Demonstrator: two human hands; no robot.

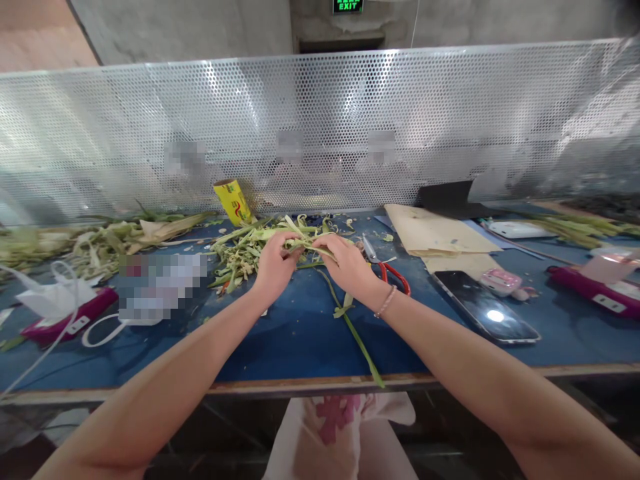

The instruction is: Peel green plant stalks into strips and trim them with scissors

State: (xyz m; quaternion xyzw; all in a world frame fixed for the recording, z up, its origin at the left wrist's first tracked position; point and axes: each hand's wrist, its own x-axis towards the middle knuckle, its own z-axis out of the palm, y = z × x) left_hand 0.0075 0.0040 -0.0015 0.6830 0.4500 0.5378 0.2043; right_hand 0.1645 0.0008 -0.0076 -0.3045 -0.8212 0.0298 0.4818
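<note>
My left hand (277,263) and my right hand (351,265) are close together over the blue table. Between them they hold pale green plant strips (306,245), the fingers of both hands closed around them. The exact plant is unclear. A heap of similar strips and scraps (240,259) lies just beyond and to the left of my left hand. One loose green stem (357,337) runs from below my hands to the table's front edge. Red-handled scissors (399,277) lie beside my right hand, partly hidden by it.
A yellow tube (233,202) leans before the perforated metal screen (325,113). More plant pieces (130,237) lie left. A phone (485,305), pink case (501,281) and brown paper (435,230) are right. Purple power strips (590,292) sit at both sides, with cables.
</note>
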